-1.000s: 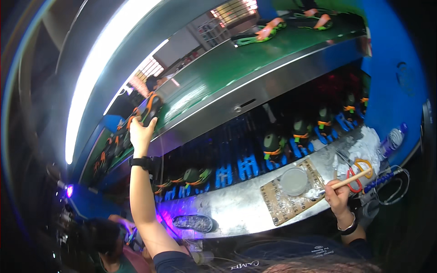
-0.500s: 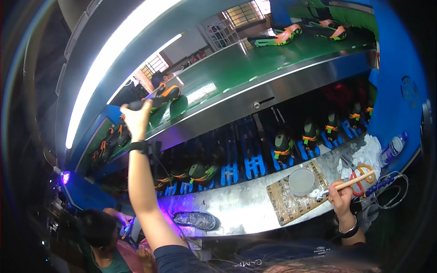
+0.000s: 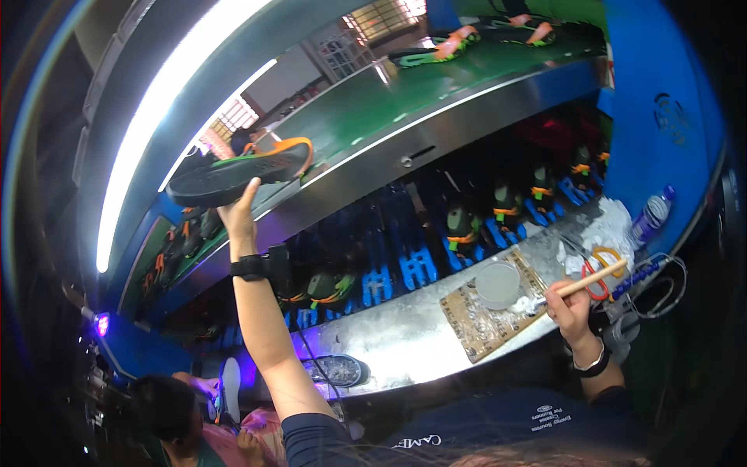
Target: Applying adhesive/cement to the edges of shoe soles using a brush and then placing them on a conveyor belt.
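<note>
Raised in front of the green conveyor belt (image 3: 342,117), a dark shoe (image 3: 241,173) with an orange collar and green trim lies tilted in my left hand (image 3: 240,214). My thumb and fingers grip it from below, and its black sole side faces me. My right hand (image 3: 570,313) is closed round the wooden handle of a brush (image 3: 595,278). The brush's white-coated tip is over a piece of cardboard (image 3: 478,331), beside a round translucent tub (image 3: 498,285). A loose shoe sole (image 3: 338,369) rests on the metal ledge (image 3: 401,358).
More shoes stand on blue racks (image 3: 420,267) under the belt. Scissors (image 3: 597,268), white cloth (image 3: 611,227) and a purple-labelled bottle (image 3: 652,216) sit at the right. A co-worker (image 3: 167,412) is at lower left, holding a shoe (image 3: 229,389). Orange-green shoes (image 3: 447,45) lie far along the belt.
My left hand has lifted the shoe off the belt and brought it nearer, turning it. The brush stays in my right hand. The co-worker's shoe has come into clearer view.
</note>
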The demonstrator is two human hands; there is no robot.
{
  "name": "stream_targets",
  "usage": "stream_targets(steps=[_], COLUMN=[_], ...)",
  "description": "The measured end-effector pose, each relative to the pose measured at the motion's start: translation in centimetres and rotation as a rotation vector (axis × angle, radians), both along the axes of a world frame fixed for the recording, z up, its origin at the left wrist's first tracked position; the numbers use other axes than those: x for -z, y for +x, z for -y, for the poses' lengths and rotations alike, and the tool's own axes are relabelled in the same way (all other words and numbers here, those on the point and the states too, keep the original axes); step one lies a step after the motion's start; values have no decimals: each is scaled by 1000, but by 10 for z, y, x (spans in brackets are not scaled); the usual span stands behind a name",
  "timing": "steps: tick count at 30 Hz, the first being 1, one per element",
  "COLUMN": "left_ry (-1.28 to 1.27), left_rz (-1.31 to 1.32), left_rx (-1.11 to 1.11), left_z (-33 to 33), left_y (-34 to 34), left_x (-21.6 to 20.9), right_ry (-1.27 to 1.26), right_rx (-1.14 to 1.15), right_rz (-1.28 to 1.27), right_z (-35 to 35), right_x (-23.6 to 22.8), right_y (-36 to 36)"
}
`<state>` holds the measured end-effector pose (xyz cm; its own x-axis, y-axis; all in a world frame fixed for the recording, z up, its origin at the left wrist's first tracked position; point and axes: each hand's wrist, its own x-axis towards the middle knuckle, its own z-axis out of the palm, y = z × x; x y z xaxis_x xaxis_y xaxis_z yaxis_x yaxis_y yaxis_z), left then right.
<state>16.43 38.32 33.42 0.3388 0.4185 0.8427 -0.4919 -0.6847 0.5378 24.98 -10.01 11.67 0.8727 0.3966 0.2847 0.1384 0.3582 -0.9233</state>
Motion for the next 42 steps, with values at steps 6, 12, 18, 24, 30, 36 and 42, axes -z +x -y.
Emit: stream_targets(steps=[6, 12, 18, 24, 30, 36, 42], left_ry=[-176, -661, -1122, -1363, -1260, -691, -531], left_rz=[24, 124, -61, -157, -290, -229, -291], left_rx=[299, 424, 1064, 1204, 810, 464, 559], left_z=[60, 101, 187, 209, 190, 192, 208], left_y=[-29, -83, -93, -95, -100, -68, -62], left_x=[18, 137, 210, 237, 268, 236, 201], right_ry=[-198, -428, -604, -609, -643, -644, -459], right_rx=[154, 119, 77, 79, -132, -171, -171], right_rz=[330, 364, 479, 483, 411, 402, 310], right_z=[0, -42, -60, -61, -55, -53, -57], right_x=[3, 24, 36, 32, 14, 10, -5], right_y=[34, 60, 62, 55, 40, 38, 22])
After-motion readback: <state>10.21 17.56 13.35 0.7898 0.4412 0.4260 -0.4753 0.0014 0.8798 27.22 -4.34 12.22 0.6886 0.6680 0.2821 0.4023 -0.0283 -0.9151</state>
